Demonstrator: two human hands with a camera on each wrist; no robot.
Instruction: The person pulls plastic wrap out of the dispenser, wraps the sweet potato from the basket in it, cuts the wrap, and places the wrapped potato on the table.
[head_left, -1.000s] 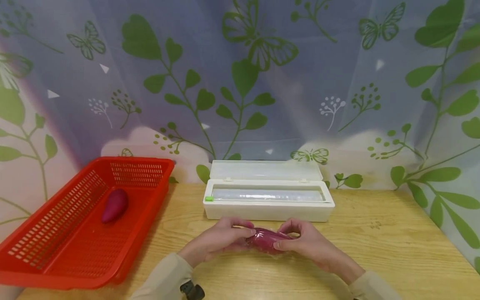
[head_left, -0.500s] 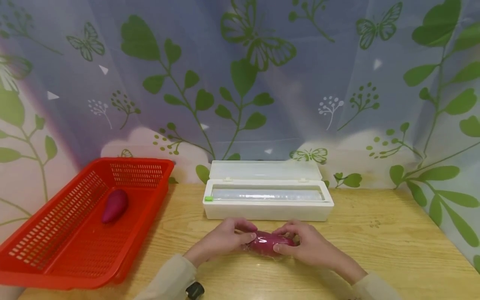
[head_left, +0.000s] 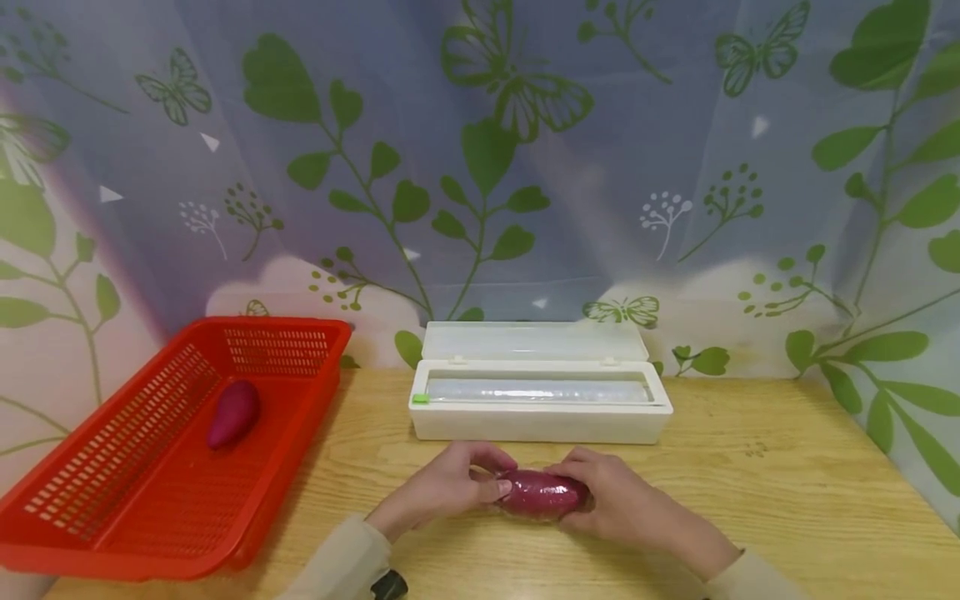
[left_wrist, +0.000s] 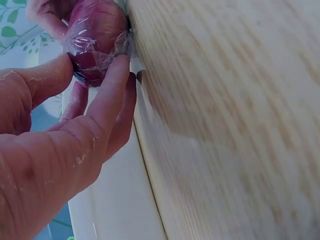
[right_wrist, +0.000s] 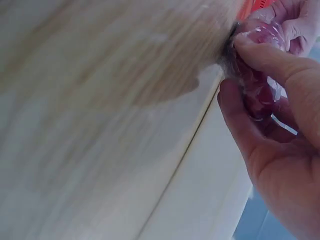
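A purple-red sweet potato (head_left: pixel 543 493), wrapped in shiny clear cling film, lies sideways between my two hands, just above or on the table. My left hand (head_left: pixel 453 483) pinches its left end between thumb and fingers; the left wrist view shows wrinkled film on the sweet potato (left_wrist: pixel 97 32) near those fingertips. Round the right end curl the fingers of my right hand (head_left: pixel 626 508), its thumb on the near side. In the right wrist view, bunched film covers the sweet potato (right_wrist: pixel 257 87) under the right hand (right_wrist: pixel 285 150). Its underside is hidden.
Behind the hands stands a white cling film box (head_left: pixel 540 425), lid (head_left: pixel 536 340) raised, with a film roll (head_left: pixel 536 390) inside and a green slider (head_left: pixel 421 399) at its left. A red basket (head_left: pixel 255 517) at left holds another sweet potato (head_left: pixel 234 414). A patterned curtain (head_left: pixel 630 183) hangs behind the wooden table (head_left: pixel 787 483).
The wrapped sweet potato has turned in my hands. My right hand's fingers have gone from pinching the film to cupping the right end. My left hand stays at the left end.
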